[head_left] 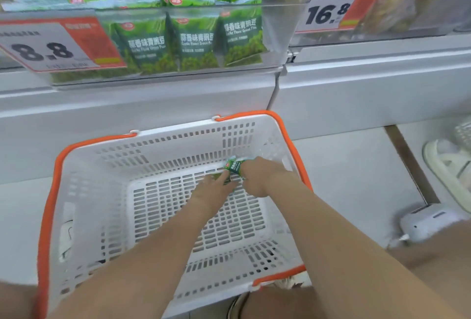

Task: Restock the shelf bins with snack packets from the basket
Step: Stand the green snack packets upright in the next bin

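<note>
A white slotted basket (84, 206) with an orange rim sits on the floor below the shelf. Both my arms reach down into it. My right hand (260, 178) grips a small green snack packet (234, 165) at the basket's far right corner. My left hand (214, 188) lies beside it with fingers stretched out, touching another green packet (222, 178) on the basket floor. Above, a clear shelf bin (274, 36) holds many green pea packets (193, 43), some upright at the front and others piled on top.
A price tag reading 8.8 (51, 46) hangs on the green packets' bin. To the right, a second clear bin (407, 7) with pale snacks carries a 16.8 tag (331, 10). A white device (428, 222) and a pale shoe (451, 165) lie on the floor at right.
</note>
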A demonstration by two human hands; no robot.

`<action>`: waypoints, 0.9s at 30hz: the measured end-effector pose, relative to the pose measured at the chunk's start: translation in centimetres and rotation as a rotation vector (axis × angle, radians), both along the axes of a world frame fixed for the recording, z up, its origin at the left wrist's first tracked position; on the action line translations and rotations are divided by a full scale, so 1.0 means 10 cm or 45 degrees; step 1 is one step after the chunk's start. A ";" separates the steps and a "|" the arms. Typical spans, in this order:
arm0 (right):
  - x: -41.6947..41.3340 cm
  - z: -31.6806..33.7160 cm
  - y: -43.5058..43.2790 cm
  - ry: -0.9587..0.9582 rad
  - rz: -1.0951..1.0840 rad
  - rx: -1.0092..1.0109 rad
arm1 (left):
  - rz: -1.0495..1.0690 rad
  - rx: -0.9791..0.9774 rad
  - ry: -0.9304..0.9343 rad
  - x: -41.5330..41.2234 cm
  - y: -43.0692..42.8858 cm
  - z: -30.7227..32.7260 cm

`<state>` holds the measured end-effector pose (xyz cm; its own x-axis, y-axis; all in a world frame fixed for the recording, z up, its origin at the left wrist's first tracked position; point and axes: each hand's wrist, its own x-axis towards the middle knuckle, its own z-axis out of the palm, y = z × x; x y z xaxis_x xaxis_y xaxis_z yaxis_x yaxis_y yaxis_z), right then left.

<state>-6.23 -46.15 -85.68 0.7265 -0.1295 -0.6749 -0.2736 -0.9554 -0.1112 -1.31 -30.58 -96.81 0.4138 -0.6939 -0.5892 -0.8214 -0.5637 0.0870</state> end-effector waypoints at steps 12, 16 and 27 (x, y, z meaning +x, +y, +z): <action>0.08 -0.16 0.09 0.125 0.000 0.115 | 0.120 0.052 -0.246 0.14 0.18 -0.01; 0.06 -0.10 0.13 0.093 -0.061 0.155 | 0.437 -0.082 -0.015 0.21 0.31 0.07; 0.25 0.69 0.55 -0.697 -0.711 0.878 | 1.032 -1.110 0.602 0.47 0.66 1.54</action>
